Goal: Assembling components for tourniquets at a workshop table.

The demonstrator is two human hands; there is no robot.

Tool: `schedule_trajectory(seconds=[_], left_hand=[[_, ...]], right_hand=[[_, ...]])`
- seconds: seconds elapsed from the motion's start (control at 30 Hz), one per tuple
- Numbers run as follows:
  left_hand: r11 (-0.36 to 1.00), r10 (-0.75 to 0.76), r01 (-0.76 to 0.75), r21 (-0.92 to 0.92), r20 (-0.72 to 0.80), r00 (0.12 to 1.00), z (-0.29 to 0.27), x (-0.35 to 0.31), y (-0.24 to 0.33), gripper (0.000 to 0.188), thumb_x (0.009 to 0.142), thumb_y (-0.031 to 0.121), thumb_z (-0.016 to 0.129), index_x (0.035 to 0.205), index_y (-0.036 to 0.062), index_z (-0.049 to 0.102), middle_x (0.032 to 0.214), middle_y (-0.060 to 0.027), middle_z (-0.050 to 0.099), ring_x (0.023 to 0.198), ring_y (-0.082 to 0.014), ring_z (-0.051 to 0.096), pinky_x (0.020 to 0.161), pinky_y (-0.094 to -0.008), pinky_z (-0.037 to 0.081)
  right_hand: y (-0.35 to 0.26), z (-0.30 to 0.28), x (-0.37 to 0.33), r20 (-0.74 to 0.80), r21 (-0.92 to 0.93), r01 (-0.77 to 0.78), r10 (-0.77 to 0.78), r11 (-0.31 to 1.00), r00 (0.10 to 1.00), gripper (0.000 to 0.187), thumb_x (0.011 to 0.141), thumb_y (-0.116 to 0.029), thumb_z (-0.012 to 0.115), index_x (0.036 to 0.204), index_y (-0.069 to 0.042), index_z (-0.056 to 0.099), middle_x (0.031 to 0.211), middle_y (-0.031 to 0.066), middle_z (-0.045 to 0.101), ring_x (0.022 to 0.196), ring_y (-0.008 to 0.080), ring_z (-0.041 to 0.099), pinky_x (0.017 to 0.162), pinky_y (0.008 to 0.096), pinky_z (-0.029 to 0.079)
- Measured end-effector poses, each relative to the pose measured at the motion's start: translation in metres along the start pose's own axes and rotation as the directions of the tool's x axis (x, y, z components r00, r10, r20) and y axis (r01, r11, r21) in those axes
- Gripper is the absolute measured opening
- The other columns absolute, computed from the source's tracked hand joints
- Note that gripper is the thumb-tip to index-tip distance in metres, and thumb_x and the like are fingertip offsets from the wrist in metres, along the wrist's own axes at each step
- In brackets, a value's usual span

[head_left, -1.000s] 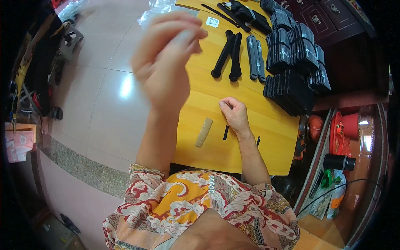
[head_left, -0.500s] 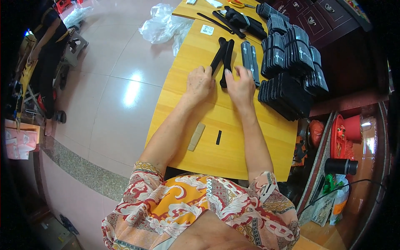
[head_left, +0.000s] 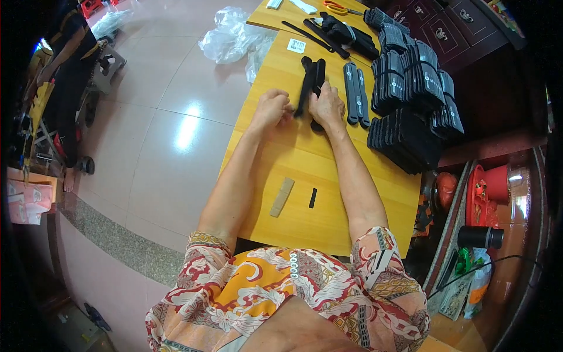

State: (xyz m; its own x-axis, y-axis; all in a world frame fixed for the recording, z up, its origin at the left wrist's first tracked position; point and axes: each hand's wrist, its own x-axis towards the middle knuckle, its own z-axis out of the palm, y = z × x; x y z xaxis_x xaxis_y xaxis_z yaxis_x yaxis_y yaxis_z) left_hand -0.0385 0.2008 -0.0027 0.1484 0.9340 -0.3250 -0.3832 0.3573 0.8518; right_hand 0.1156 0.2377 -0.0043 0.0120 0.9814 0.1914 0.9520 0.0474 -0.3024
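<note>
Two narrow stacks of long black straps lie near the middle of the yellow table. My right hand (head_left: 327, 107) is closed around the lower part of the right black strap stack (head_left: 319, 73). Just left of the left black strap stack (head_left: 306, 82), my left hand (head_left: 272, 109) is curled with its fingers bent inward. Whether its fingertips hold anything cannot be made out. The lower end of that left stack looks blurred. Beside my right hand lie two dark grey strips (head_left: 355, 94) with small pale marks.
Banded bundles of dark strips (head_left: 423, 73) and a black stack (head_left: 403, 141) stand along the table's right. Toward me lie a tan strip (head_left: 282, 198) and a short black piece (head_left: 313, 198). Orange-handled scissors (head_left: 337, 7) are at the back. A person (head_left: 64, 88) is at far left.
My right hand has gone from spread fingers to a grip on the right strap stack. My left hand has come off the left stack's upper part, and that stack has swung slightly left.
</note>
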Motion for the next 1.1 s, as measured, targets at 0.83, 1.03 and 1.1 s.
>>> schedule_trajectory(seconds=[0.83, 1.03, 1.1], left_hand=[[0.793, -0.016, 0.156, -0.589, 0.237, 0.971, -0.02, -0.036, 0.057, 0.017, 0.083, 0.02, 0.054, 0.075, 0.0099, 0.043, 0.056, -0.002, 0.044, 0.034, -0.0074, 0.027, 0.036, -0.026, 0.025], [0.85, -0.006, 0.047, -0.525, 0.08, 0.997, 0.008, -0.087, 0.065, 0.024, 0.082, 0.019, 0.055, 0.079, -0.0036, 0.05, 0.054, -0.0004, 0.042, 0.035, -0.0076, 0.026, 0.037, -0.0236, 0.025], [0.874, 0.001, 0.03, -0.485, 0.062, 0.998, 0.017, -0.099, 0.057, 0.022, 0.083, 0.02, 0.056, 0.081, -0.0018, 0.051, 0.055, -0.0003, 0.043, 0.035, -0.0071, 0.027, 0.038, -0.0239, 0.026]], right_hand=[[-0.013, -0.005, -0.004, 0.104, -0.117, 0.07, -0.058, 0.991, 0.993, 0.035, 0.085, -0.028, 0.052, 0.101, 0.002, 0.045, 0.101, 0.0256, 0.053, 0.093, 0.0395, 0.056, 0.079, 0.0459, 0.046], [-0.009, 0.002, -0.009, 0.053, -0.111, 0.116, -0.111, 0.987, 0.992, 0.035, 0.084, -0.028, 0.053, 0.1, 0.002, 0.045, 0.098, 0.0241, 0.053, 0.09, 0.0386, 0.057, 0.076, 0.0453, 0.047], [-0.007, 0.003, -0.009, 0.022, -0.086, 0.14, -0.139, 0.986, 0.99, 0.034, 0.084, -0.028, 0.054, 0.099, 0.002, 0.045, 0.096, 0.0236, 0.053, 0.088, 0.0388, 0.057, 0.075, 0.045, 0.047]])
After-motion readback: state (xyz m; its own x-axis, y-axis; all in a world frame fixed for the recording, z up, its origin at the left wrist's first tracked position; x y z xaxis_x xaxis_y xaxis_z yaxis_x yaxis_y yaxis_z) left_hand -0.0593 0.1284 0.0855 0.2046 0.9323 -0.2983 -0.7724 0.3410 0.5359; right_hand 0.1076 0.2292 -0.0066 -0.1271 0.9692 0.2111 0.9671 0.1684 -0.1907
